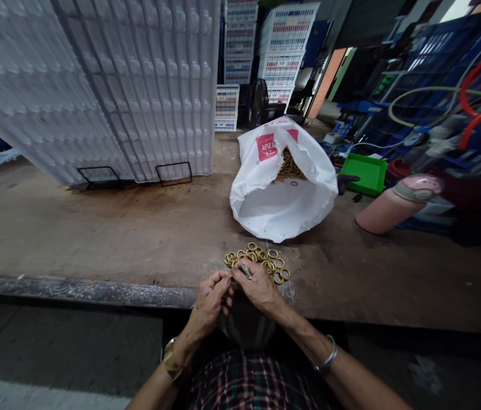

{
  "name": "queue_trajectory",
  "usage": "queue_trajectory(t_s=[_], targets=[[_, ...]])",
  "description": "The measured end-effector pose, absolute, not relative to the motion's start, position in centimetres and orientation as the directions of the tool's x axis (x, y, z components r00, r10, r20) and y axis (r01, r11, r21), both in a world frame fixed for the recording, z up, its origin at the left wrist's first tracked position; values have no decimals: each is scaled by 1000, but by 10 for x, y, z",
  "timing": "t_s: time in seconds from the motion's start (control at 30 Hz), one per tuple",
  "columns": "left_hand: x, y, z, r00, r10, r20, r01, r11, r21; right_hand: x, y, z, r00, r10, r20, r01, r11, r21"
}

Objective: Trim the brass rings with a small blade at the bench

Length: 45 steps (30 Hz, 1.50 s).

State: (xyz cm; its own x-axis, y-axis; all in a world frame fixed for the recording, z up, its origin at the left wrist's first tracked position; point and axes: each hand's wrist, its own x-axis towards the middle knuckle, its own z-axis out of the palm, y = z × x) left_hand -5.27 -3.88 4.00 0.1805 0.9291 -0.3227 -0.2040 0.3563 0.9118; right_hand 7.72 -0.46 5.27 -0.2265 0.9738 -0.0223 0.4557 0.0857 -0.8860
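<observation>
My left hand (213,297) is closed in a pinch at the table's front edge; what lies between its fingertips is too small to make out. Fingertip to fingertip with it, my right hand (261,289) is closed around a small silvery metal tool (246,271), whose tip points up and away. Its exact kind does not show. Just beyond both hands lies a loose pile of brass-coloured rings (271,265), partly covered by my right hand. A white plastic sack (280,210) lies open towards me, with many more rings (290,165) inside.
Tall stacks of clear ribbed plastic trays (155,85) stand at the left of the wooden table (138,239), by black wire stands (174,173). To the right are a pink bottle (398,202) and a green bin (365,172). White crates (285,51) are stacked behind.
</observation>
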Motion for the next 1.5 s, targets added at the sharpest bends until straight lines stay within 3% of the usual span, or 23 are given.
queue_trajectory(t_s=[0.3,0.63,0.8,0.97,1.5], targets=[[-51,-40,34,208,937,-282,-330,338,881,77,-6,53,-243,970,6,441,116,-890],[-51,-40,34,214,938,-273,-333,333,882,78,-5,47,-224,975,9,429,107,-897],[-52,-39,34,161,943,-290,-277,325,904,84,-10,42,-279,955,102,673,271,-688],[-53,-39,35,149,951,-272,-240,302,923,86,-15,37,-415,903,109,751,408,-520],[-55,-44,44,100,957,-274,-136,286,949,78,-13,56,-400,914,-64,883,366,-293]])
